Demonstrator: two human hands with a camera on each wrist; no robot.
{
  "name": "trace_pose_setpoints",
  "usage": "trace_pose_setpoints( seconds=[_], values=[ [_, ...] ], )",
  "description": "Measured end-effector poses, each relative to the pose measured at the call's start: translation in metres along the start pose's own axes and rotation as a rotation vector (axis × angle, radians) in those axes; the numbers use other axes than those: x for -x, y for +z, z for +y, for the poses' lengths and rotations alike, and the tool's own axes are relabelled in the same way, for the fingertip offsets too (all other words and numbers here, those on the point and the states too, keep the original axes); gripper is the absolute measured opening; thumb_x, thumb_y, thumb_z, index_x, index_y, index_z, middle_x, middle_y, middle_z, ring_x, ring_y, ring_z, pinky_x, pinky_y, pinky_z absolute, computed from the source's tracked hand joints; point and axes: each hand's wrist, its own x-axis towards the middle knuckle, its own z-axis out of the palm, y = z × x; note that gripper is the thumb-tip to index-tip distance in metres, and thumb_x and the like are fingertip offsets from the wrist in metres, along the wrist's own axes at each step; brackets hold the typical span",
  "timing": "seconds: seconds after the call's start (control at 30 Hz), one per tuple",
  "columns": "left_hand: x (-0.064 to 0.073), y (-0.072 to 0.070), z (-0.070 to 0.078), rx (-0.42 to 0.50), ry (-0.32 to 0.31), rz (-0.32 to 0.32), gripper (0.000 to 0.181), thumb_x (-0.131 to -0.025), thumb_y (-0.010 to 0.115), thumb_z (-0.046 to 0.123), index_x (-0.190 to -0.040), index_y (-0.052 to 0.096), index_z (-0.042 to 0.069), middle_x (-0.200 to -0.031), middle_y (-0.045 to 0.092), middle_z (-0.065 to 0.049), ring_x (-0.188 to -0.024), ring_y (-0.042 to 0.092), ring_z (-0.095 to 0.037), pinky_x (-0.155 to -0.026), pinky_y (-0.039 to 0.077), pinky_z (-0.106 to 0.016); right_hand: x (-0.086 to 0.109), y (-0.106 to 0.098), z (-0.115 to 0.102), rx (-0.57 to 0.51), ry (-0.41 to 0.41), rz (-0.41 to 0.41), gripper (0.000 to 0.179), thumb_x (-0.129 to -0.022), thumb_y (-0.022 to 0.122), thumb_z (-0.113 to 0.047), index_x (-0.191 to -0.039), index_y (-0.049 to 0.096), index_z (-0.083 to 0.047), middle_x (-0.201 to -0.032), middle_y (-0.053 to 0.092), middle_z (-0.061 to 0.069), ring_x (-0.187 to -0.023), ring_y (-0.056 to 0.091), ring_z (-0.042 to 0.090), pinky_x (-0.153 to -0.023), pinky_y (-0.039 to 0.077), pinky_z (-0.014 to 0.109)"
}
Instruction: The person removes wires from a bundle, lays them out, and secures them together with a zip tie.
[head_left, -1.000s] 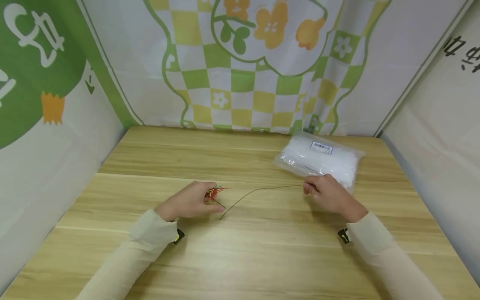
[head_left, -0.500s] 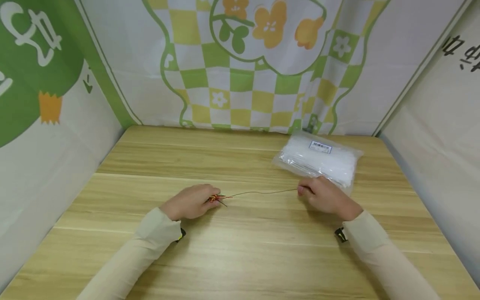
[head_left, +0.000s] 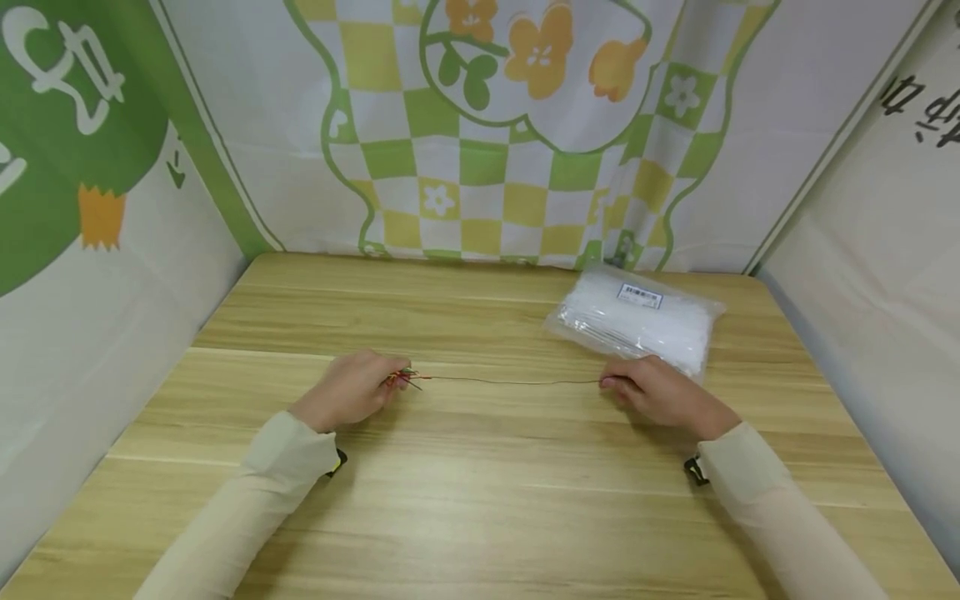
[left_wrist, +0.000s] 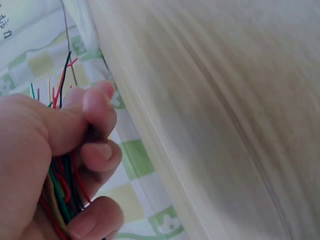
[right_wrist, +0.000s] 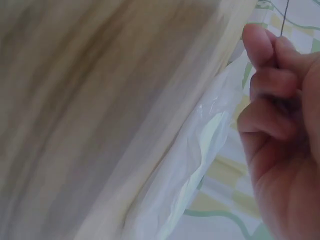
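My left hand (head_left: 351, 390) grips a bundle of thin coloured wires (left_wrist: 62, 187), red, green, yellow and black, with cut ends poking out past the thumb and forefinger. One dark thin wire (head_left: 510, 382) runs almost straight across from the bundle's tip to my right hand (head_left: 651, 390). In the right wrist view, thumb and forefinger pinch the end of that wire (right_wrist: 284, 20), while the other fingers curl into the palm. Both hands are held over the middle of the wooden table (head_left: 480, 500).
Behind the right hand lies a clear plastic bag (head_left: 637, 317) of white sticks or ties with a barcode label. A patterned curtain (head_left: 510, 183) closes off the table's far edge, and white cloth walls stand at both sides.
The dark wire hung loose and bowed beside the left hand, then came to its fingers and is now stretched straighter. The left hand has shifted left; the right hand stays nearly in place.
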Motion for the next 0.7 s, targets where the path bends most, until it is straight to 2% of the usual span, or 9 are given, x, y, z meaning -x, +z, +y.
trace_pose_setpoints(
  seconds=[0.1,0.23,0.3,0.37,0.47,0.57,0.63,0.7],
  values=[
    [0.0,-0.001,-0.007,0.005,-0.01,0.018,0.025,-0.091,0.066,-0.004,-0.087,0.068,0.021,-0.083,0.075,0.008,-0.069,0.062,-0.007,-0.055,0.042,-0.027,0.001,0.001,0.001,0.002,-0.046,0.018,0.014,-0.101,0.066,0.001,-0.1,0.075,-0.01,-0.071,0.063,-0.012,-0.07,0.057,-0.005,-0.074,0.056,0.028],
    [0.0,-0.003,-0.018,0.039,0.015,0.032,0.027,-0.089,0.066,-0.006,-0.088,0.07,0.021,-0.083,0.074,0.01,-0.073,0.061,-0.008,-0.06,0.045,-0.029,0.002,0.0,0.0,0.036,-0.152,0.095,0.027,-0.093,0.064,0.014,-0.099,0.077,-0.01,-0.073,0.068,-0.008,-0.069,0.059,-0.004,-0.07,0.055,0.024],
    [0.003,-0.006,-0.025,0.116,0.042,0.048,0.029,-0.089,0.065,-0.01,-0.09,0.072,0.018,-0.082,0.073,0.009,-0.073,0.059,-0.006,-0.063,0.047,-0.029,0.002,-0.002,-0.002,0.025,-0.19,0.134,0.034,-0.088,0.061,0.019,-0.097,0.077,-0.01,-0.072,0.069,-0.006,-0.066,0.059,-0.002,-0.067,0.053,0.021],
    [0.007,-0.008,-0.03,0.234,0.079,0.054,0.03,-0.089,0.061,-0.015,-0.086,0.071,0.013,-0.077,0.069,0.007,-0.07,0.054,-0.003,-0.064,0.045,-0.026,0.003,-0.005,-0.004,-0.008,-0.204,0.151,0.038,-0.086,0.056,0.022,-0.095,0.077,-0.009,-0.071,0.069,-0.005,-0.064,0.059,0.001,-0.066,0.051,0.018],
    [0.014,-0.012,-0.034,0.44,0.15,0.042,0.036,-0.084,0.052,-0.024,-0.079,0.066,0.008,-0.068,0.058,0.008,-0.062,0.044,-0.001,-0.059,0.04,-0.022,0.004,-0.008,-0.007,-0.063,-0.182,0.145,0.038,-0.089,0.053,0.022,-0.095,0.077,-0.007,-0.071,0.07,-0.003,-0.062,0.062,0.007,-0.065,0.05,0.016],
    [0.019,-0.014,-0.033,0.556,0.214,0.019,0.038,-0.078,0.047,-0.026,-0.076,0.062,0.008,-0.066,0.047,0.01,-0.061,0.038,0.0,-0.056,0.036,-0.022,0.004,-0.011,-0.008,-0.073,-0.158,0.142,0.035,-0.092,0.055,0.021,-0.095,0.077,-0.006,-0.072,0.07,-0.003,-0.062,0.064,0.01,-0.065,0.05,0.016],
    [0.02,-0.015,-0.033,0.563,0.221,0.016,0.039,-0.077,0.047,-0.027,-0.077,0.063,0.009,-0.066,0.048,0.01,-0.061,0.038,0.001,-0.056,0.036,-0.022,0.004,-0.013,-0.008,-0.075,-0.147,0.144,0.034,-0.093,0.057,0.02,-0.094,0.077,-0.007,-0.071,0.07,-0.003,-0.062,0.063,0.009,-0.065,0.05,0.016],
    [0.019,-0.016,-0.035,0.461,0.209,0.044,0.039,-0.08,0.051,-0.025,-0.077,0.064,0.012,-0.068,0.055,0.009,-0.063,0.041,0.001,-0.058,0.038,-0.022,0.003,-0.015,-0.01,-0.083,-0.152,0.133,0.035,-0.093,0.057,0.021,-0.093,0.077,-0.009,-0.072,0.07,-0.003,-0.063,0.062,0.006,-0.065,0.051,0.016]
  ],
)
